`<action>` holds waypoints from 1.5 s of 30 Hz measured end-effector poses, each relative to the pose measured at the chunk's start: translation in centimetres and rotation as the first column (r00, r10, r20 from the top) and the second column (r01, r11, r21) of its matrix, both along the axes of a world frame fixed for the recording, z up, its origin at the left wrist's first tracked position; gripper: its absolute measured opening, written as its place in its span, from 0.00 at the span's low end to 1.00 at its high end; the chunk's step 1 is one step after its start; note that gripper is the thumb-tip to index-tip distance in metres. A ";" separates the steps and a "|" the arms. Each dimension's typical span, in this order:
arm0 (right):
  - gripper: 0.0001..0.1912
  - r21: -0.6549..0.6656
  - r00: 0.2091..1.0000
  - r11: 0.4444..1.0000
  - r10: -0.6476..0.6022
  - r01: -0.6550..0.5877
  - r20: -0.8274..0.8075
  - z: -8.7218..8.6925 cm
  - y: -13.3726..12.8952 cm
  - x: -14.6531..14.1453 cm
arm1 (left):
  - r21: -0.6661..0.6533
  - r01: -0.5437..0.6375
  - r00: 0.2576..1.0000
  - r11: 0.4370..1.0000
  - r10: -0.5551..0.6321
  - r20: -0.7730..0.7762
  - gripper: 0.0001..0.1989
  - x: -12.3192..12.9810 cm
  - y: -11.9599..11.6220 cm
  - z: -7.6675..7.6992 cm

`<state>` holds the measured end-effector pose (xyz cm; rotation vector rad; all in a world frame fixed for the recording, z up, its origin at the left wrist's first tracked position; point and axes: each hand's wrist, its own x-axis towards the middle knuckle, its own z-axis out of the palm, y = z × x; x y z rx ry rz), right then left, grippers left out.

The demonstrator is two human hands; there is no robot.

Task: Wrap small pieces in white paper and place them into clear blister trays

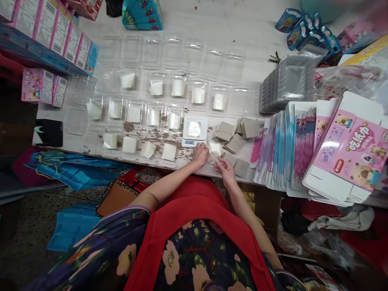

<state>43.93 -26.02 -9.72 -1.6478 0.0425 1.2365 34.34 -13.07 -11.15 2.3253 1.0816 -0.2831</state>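
Observation:
A white digital scale [186,133] holds a stack of thin white squares [194,129]. At its front right corner is my left hand [201,156], fingers bent and together; what they hold, if anything, is hidden. My right hand [226,171], just to the right, has thumb and fingertips closed at the edge of a thin whitish sheet [214,158]. Behind that sheet lies a loose pale stack [215,146]. Grey-beige square packs [224,131] are heaped right of the scale. White stacks [129,144] stand in a front row.
Clear plastic trays [131,50] lie in rows, several with white stacks inside. Nested trays [287,83] and flat printed cartons [348,149] stand at right. Pink boxes [57,36] are piled at left. A black box [48,132] sits on the left table edge.

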 end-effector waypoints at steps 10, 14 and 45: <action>0.30 -0.019 0.999 1.000 0.018 -0.017 0.034 -0.4 -0.5 -1.3 | -0.514 -0.142 0.928 0.846 0.295 0.228 0.05 -3.1 0.4 1.6; 0.18 0.036 0.962 0.986 0.152 -0.164 0.225 -0.6 0.6 -1.3 | -0.298 0.002 0.955 0.955 0.086 0.282 0.06 -4.8 0.1 2.8; 0.17 -0.746 -0.197 0.417 0.791 -0.519 0.580 0.0 5.8 3.3 | -0.373 -0.410 0.905 0.833 0.421 -0.054 0.16 0.5 0.1 1.1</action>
